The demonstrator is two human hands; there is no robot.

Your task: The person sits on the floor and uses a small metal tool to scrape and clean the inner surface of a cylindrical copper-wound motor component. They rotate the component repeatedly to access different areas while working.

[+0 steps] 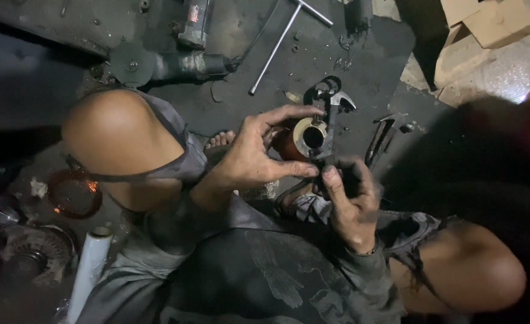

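I squat on a dark, greasy floor with both knees spread. My left hand curls around a round orange-brown motor part with a pale face and a dark centre hole, fingertips on its rim. My right hand grips the lower end of a dark metal caliper-like tool, whose pointed jaws rise above the part. The tool's bar lies across the part's face. A bare foot shows just left of the part.
An angle grinder lies at the top left. A long T-handle wrench rests behind the hands. Pliers lie to the right. Cardboard boxes fill the top right. A copper wire coil and a white roll sit at left.
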